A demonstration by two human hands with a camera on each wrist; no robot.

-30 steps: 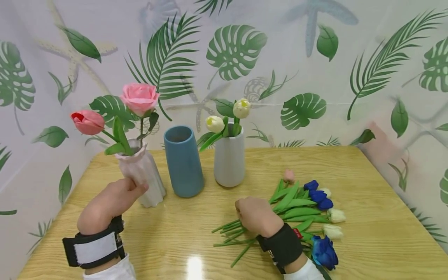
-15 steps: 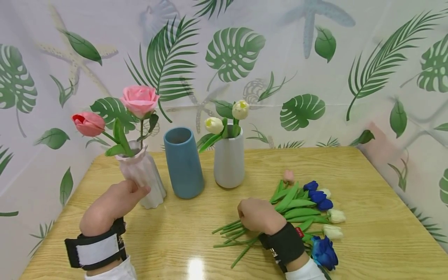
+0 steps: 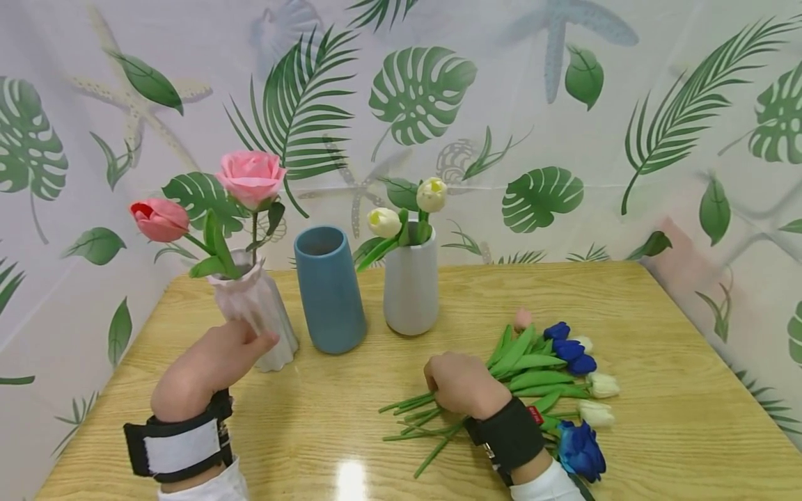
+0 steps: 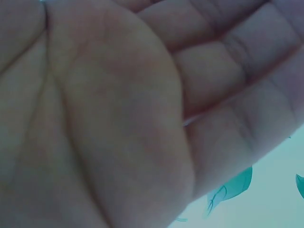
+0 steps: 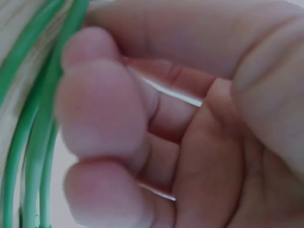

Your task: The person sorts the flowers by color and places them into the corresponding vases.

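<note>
My left hand (image 3: 216, 358) is in front of the pale pink ruffled vase (image 3: 276, 327), hiding part of its side. Its fingers look fairly straight in the left wrist view, with nothing seen in the palm (image 4: 118, 109). A pink rose (image 3: 252, 179) and a coral tulip (image 3: 159, 219) stand in that vase. My right hand (image 3: 466, 384) lies over a bunch of artificial flowers on the table. Its curled fingers (image 5: 102, 109) are against green stems (image 5: 40, 123), and it seems to pinch the stem of the pink tulip (image 3: 523, 319); the exact grip is partly hidden.
A blue vase (image 3: 331, 299) stands beside the pink one. Right of it, a white vase (image 3: 411, 289) holds two cream tulips (image 3: 383, 222). Blue tulips (image 3: 569, 350), white tulips (image 3: 603, 385) and a blue rose (image 3: 581, 451) lie on the wooden table (image 3: 677, 403). A leaf-print cloth (image 3: 470, 229) hangs behind.
My left hand has shifted slightly right across the front of the pink vase. The lying pink tulip and its leaves have moved a little toward the right. My right hand stays nearly in place.
</note>
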